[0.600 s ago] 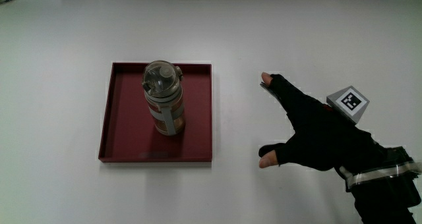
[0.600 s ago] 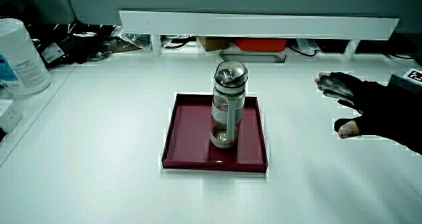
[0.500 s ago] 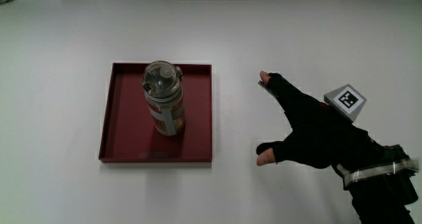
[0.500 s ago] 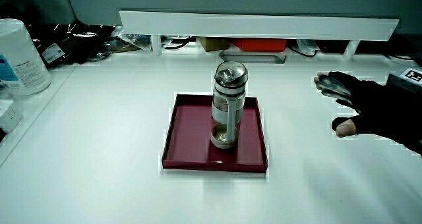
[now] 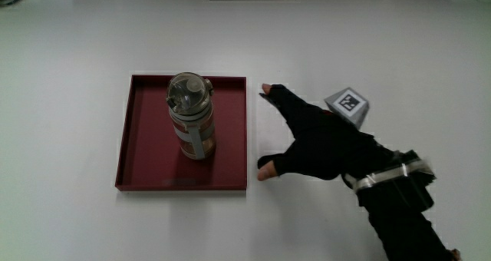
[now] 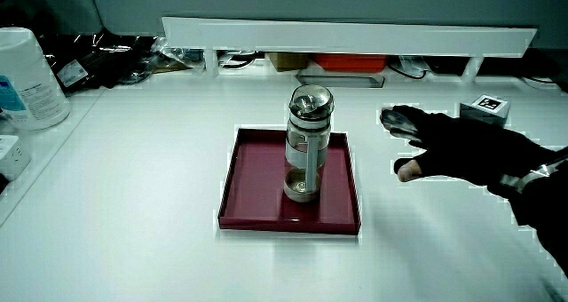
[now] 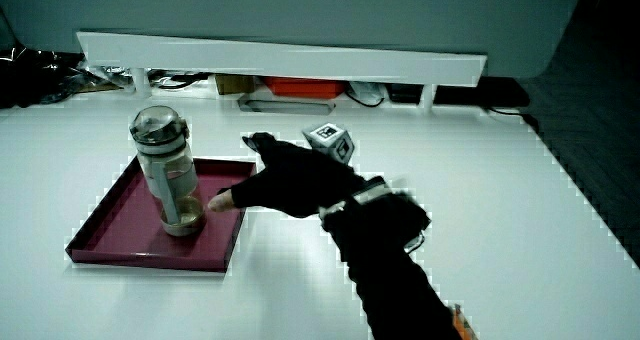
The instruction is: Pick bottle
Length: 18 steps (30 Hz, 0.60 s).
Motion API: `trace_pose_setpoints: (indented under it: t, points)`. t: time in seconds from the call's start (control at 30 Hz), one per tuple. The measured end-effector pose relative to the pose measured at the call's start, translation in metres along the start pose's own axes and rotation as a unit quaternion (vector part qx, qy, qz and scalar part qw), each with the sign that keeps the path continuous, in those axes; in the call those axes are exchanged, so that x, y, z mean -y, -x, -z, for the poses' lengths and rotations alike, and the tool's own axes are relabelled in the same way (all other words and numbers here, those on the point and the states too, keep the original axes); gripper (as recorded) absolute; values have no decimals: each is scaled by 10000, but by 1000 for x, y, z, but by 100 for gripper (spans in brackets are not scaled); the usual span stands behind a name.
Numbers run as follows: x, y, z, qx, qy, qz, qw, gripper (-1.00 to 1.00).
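Hovering beside the red tray (image 5: 130,138), the hand (image 5: 314,142) spreads open fingers, holding nothing. The bottle (image 5: 192,117) stands upright in it, ungrasped.

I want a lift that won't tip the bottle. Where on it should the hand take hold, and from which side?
Grip the bottle around its straight middle, below the lid, coming in level from the side where the hand is now. It stands upright in the tray, and its round body suits a wrap of open fingers.
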Motion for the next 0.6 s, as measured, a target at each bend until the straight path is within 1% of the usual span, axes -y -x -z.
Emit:
trace_pose_setpoints:
  t: [0.03, 0.07, 0.1, 0.13, 0.17, 0.2, 0.23, 0.27, 0.3, 0.37, 0.4, 0.5, 0.6]
  points:
    - [-6, -2, 2, -20, 42, -48, 10000, 0]
    - [-9, 1, 6, -73, 31, 42, 10000, 0]
    - [-16, -5, 7, -24, 73, -62, 10000, 0]
    - [-20, -3, 11, -113, 133, -92, 9998, 0]
    - [-27, -7, 12, -53, 115, -125, 9998, 0]
    - [-31, -6, 15, -111, 152, -228, 9996, 0]
    - [-36, -10, 17, -80, 178, -286, 9994, 0]
    - [-38, -10, 19, -99, 180, -338, 9992, 0]
    - [-42, -12, 21, -195, 191, -399, 9988, 0]
    - [-47, -16, 26, -305, 224, -417, 9984, 0]
    - [-50, -18, 28, -346, 234, -368, 9984, 0]
    - [-61, -25, 35, -356, 274, -383, 9983, 0]
    - [-69, -30, 42, -454, 277, -432, 9977, 0]
